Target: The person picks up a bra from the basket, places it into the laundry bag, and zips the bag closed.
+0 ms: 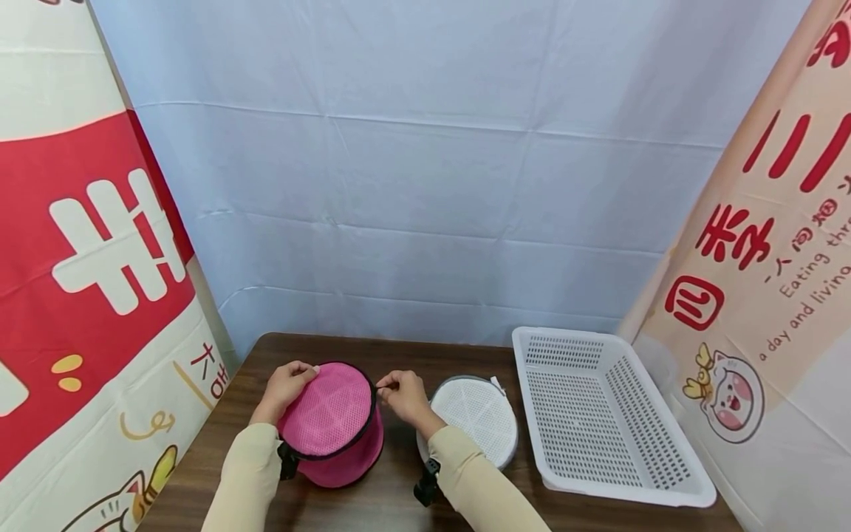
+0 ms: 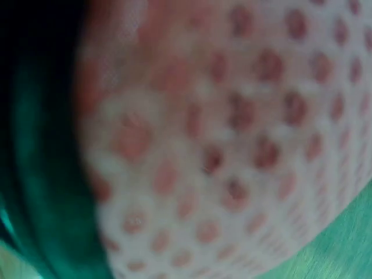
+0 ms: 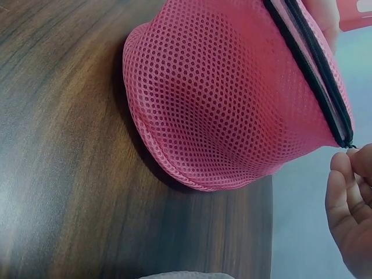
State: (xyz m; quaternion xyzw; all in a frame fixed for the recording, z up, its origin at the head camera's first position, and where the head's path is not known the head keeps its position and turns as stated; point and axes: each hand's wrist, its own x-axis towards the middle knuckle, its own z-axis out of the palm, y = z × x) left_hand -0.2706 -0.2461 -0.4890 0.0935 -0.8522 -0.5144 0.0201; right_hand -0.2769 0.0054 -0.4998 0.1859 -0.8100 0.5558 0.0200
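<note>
A pink mesh laundry bag (image 1: 327, 414), round with a black zipper (image 3: 308, 70) along its upper edge, stands tilted on the table. My left hand (image 1: 289, 386) grips the far left part of its top rim, thumb on the pink mesh. On the other side, my right hand (image 1: 405, 395) pinches the small zipper pull (image 3: 350, 145) at the rim. Close up and blurred, the mesh (image 2: 232, 133) and a dark rim band (image 2: 52, 139) fill the left wrist view, where no fingers can be made out. Folds of the bag's side sag in the right wrist view.
A flat round white mesh bag (image 1: 475, 414) with grey edging lies under my right forearm. Right of it stands a white plastic basket (image 1: 541, 443) with slotted walls. The brown wooden table (image 1: 219, 436) ends at a pale cloth backdrop, with printed curtains on both sides.
</note>
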